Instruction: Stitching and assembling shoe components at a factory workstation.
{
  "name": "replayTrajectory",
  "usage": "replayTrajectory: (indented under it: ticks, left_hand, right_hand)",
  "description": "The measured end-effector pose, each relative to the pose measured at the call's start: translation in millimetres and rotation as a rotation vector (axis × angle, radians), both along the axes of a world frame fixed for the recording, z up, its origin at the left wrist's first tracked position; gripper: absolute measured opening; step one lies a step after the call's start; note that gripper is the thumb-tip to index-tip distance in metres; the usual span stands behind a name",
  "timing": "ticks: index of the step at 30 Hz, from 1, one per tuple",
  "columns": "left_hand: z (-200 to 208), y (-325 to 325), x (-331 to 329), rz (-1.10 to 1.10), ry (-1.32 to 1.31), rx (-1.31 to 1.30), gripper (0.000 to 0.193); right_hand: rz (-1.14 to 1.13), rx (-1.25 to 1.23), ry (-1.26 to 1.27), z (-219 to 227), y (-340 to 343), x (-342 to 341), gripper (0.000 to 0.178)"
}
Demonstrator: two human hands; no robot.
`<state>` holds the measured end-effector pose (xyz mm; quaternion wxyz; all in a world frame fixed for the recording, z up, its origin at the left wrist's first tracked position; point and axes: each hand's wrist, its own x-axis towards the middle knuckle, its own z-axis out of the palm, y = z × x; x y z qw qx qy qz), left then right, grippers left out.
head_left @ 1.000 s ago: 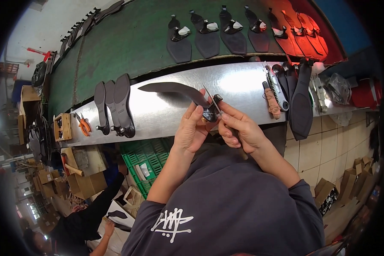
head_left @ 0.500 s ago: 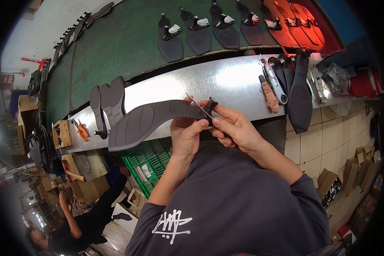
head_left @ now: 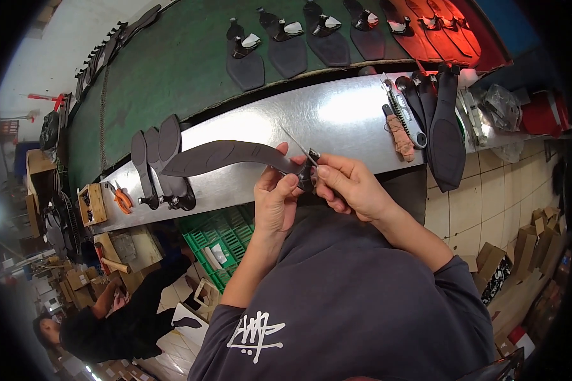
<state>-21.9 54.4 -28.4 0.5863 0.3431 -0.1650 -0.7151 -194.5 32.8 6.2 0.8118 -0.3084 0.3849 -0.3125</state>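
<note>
A dark shoe sole (head_left: 222, 157) with a small black heel (head_left: 306, 179) is held in front of my chest, its long toe end reaching left over the metal bench. My left hand (head_left: 276, 195) is closed round the heel end, thumb on the near side. With thumb and fingers my right hand (head_left: 354, 189) pinches a thin metal blade-like tool (head_left: 297, 142), which slants up and left across the heel end. Its exact kind is too fine to make out. My fingers partly hide the heel and the spot where the tool meets it.
Left on the metal bench (head_left: 248, 124) lie several soles (head_left: 170, 141), orange-handled pliers (head_left: 122, 199) and a wooden box (head_left: 93, 204). A utility knife (head_left: 412, 120), a wrapped tool (head_left: 399, 136) and more soles (head_left: 447, 136) lie right. Strapped soles (head_left: 287, 44) line the green surface (head_left: 190, 57). Below are a green crate (head_left: 225, 244) and another person (head_left: 117, 317).
The sole has been tilted, so its toe end is higher and its face looks narrower. The tool now lies lower across the heel. Lower left, the other person's arm has come down.
</note>
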Motion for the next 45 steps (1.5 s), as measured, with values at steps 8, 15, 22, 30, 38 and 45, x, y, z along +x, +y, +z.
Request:
replayTrajectory:
  ticks: [8, 15, 22, 30, 38, 45]
  left_hand:
    - [-3.1, -4.5, 0.5, -0.011, -0.088, -0.017, 0.059]
    - [8.8, -1.5, 26.9, -0.032, -0.172, -0.103, 0.058]
    - [51.9, -12.3, 126.8, 0.159, -0.533, -0.194, 0.036]
    - [77.9, 5.5, 272.1, 0.813, -1.528, 0.153, 0.051]
    - [67.2, -102.8, 156.3, 0.473, -1.388, -0.286, 0.045]
    - [-35.2, -277.7, 104.2, 0.385, -1.772, -0.371, 0.053]
  right_hand:
    - [0.069, 0.111, -0.129, 3.0, 2.6, 3.2, 0.036]
    - [0.131, 0.219, -0.258, -0.4, -11.0, 0.9, 0.034]
    - [-0.040, -0.067, -0.224, 24.4, -24.0, -20.1, 0.048]
    - [-0.124, -0.068, -0.007, 5.7, -33.5, -21.4, 0.039]
    - [-0.295, -0.788, 0.813, -30.2, -63.5, -43.4, 0.025]
    - [-0.245, -1.158, 1.277, -33.3, -84.2, -51.5, 0.029]
